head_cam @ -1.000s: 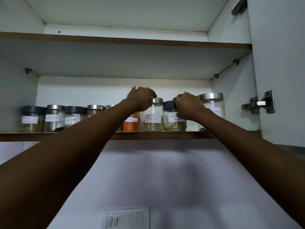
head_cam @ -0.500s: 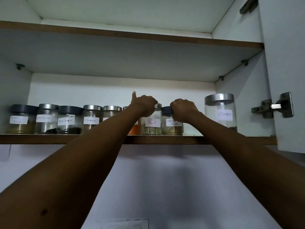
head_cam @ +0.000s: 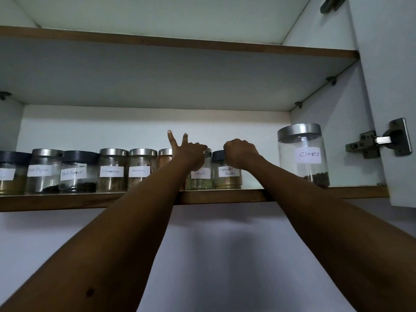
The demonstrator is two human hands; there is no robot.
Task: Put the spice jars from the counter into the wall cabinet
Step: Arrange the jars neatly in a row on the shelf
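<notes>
Left hand [head_cam: 188,154] on Fennel jar [head_cam: 199,179] lid, two fingers straight up, grip of the rest unclear. Right hand [head_cam: 241,153] curled round dark lid of Coriander Powder jar [head_cam: 227,181]. Both jars stand side by side on cabinet shelf [head_cam: 225,196]; Cloves jar [head_cam: 302,154] further right.

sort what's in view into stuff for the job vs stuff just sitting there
In use: fennel jar, left hand on its lid; coriander powder jar, gripped by right hand; cabinet shelf.
Just sitting: cloves jar, cinnamon jar, black pepper jar, door hinge.
</notes>
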